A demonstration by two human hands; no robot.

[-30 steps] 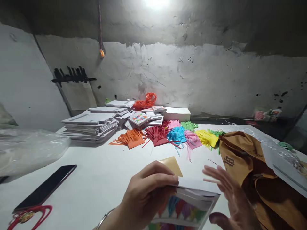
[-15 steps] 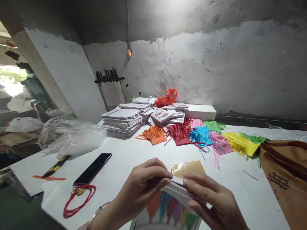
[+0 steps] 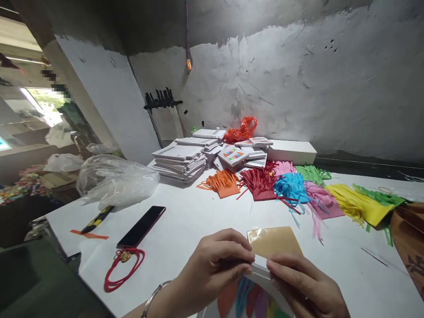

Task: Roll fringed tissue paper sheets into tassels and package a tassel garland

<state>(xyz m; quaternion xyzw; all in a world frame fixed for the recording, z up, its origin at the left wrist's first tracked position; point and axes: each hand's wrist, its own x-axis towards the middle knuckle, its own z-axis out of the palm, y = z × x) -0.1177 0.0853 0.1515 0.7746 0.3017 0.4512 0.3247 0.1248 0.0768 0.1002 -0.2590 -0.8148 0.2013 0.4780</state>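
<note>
Both hands are on a white box with coloured pennants printed on its front, at the bottom centre. My left hand, with a silver bangle at the wrist, pinches the box's upper edge between thumb and fingers. On the same edge, just to the right, my right hand grips with its fingertips; its thumb is mostly hidden. Behind the fingers lies a tan glossy sheet, flat on the white table.
White flat boxes are stacked at the back, beside printed boxes and a red bag. Coloured tassels run rightward to a brown bag. A phone, cutter and clear plastic bag lie left.
The view has turned left, so the table's things sit further right. My right fingers have drawn together on the box edge, and more of the tan sheet shows.
</note>
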